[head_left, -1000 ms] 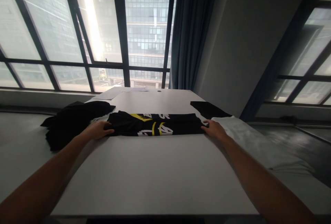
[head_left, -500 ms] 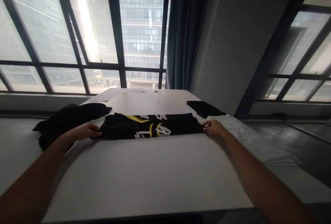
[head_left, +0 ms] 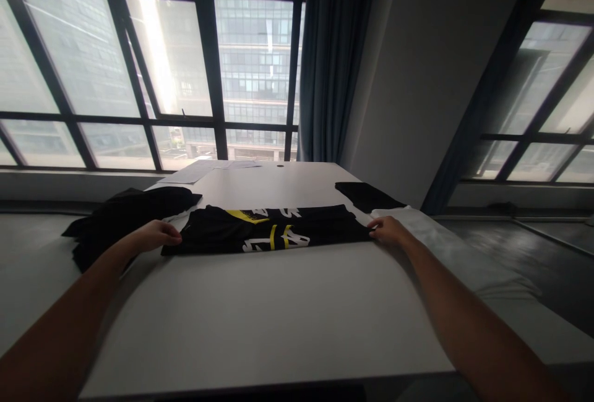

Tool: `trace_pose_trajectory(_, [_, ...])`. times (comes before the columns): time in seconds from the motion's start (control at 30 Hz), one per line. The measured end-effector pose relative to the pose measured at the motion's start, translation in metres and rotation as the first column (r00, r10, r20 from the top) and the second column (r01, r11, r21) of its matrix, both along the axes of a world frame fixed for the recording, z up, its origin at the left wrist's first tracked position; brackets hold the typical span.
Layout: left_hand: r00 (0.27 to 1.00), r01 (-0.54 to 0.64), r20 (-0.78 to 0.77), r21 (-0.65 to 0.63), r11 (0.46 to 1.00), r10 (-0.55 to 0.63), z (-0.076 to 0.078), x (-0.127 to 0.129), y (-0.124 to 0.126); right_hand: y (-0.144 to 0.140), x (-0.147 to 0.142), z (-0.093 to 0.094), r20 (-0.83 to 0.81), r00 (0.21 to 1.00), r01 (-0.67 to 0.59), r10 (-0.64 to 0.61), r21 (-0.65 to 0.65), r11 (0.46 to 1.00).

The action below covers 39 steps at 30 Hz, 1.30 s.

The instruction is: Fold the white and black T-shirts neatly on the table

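A black T-shirt (head_left: 269,230) with yellow and white print lies folded into a long band across the white table (head_left: 260,315). My left hand (head_left: 155,234) rests at its left end, fingers curled on the fabric edge. My right hand (head_left: 387,229) touches its right end, fingers bent down onto the cloth. Both arms reach out over the table from the near edge.
A heap of black clothes (head_left: 120,219) lies at the table's left. A folded black garment (head_left: 366,195) and white cloth (head_left: 445,247) lie at the right. Papers (head_left: 199,170) sit at the far edge, before large windows and a dark curtain (head_left: 331,62).
The shirt's left end has spread out toward the near left by my left hand. Both hands stay at the shirt's ends; the view has shifted slightly.
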<state>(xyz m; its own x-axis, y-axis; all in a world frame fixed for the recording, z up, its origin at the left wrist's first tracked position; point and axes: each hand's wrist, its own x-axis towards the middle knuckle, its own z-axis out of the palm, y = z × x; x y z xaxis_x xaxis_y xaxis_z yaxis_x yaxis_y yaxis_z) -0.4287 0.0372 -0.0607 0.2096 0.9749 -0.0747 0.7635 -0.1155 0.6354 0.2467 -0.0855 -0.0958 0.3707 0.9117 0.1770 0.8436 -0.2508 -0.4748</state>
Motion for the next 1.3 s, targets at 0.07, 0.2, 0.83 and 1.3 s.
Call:
trace_pose_trajectory(0.07, [0.999,0.022,-0.042,-0.039,0.999,-0.024,0.002,-0.002,0.000,-0.001,-0.001,0.005,0.025,1.000,0.010,-0.007,-0.135,0.991])
trace_pose_trajectory(0.2, [0.979,0.035,-0.202,0.050,0.998,-0.024,0.006,0.014,-0.007,-0.004,-0.013,0.015,0.191,0.982,0.035,-0.009,-0.136,0.990])
trace_pose_trajectory(0.83, [0.785,0.403,-0.543,0.081,0.912,-0.299,-0.037,0.151,-0.065,-0.013,-0.073,0.050,0.177,0.945,-0.152,0.273,-0.503,0.851])
trace_pose_trajectory(1.3, [0.608,0.726,-0.629,0.192,0.661,-0.485,-0.049,0.103,0.061,-0.021,-0.067,0.047,-0.008,0.919,-0.387,0.394,-0.214,0.897])
